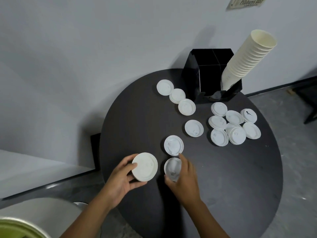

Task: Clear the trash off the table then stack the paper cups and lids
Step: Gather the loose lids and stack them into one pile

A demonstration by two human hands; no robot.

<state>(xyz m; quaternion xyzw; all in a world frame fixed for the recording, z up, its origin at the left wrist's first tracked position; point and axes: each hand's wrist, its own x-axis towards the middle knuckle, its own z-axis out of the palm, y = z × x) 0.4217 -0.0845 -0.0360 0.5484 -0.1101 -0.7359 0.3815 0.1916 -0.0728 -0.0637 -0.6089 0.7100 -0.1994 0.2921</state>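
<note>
Above the near left edge of the round dark table [231,177], my left hand [120,179] grips a small stack of white lids [145,166]. My right hand [184,177] closes on a single lid [172,167] lying on the table, thumb and fingers around its rim. Another lid [173,145] lies just beyond it. Several more lids are scattered: three in a row [177,96] at the back, one alone [193,128] mid-table, a cluster [235,124] at the right. A tall tilted stack of paper cups [248,55] leans in a black holder [212,74].
The black holder stands at the table's far edge against a white wall. A pale round bin [39,219] with a green rim sits at the bottom left on the grey floor. A dark furniture leg [308,107] is at the far right.
</note>
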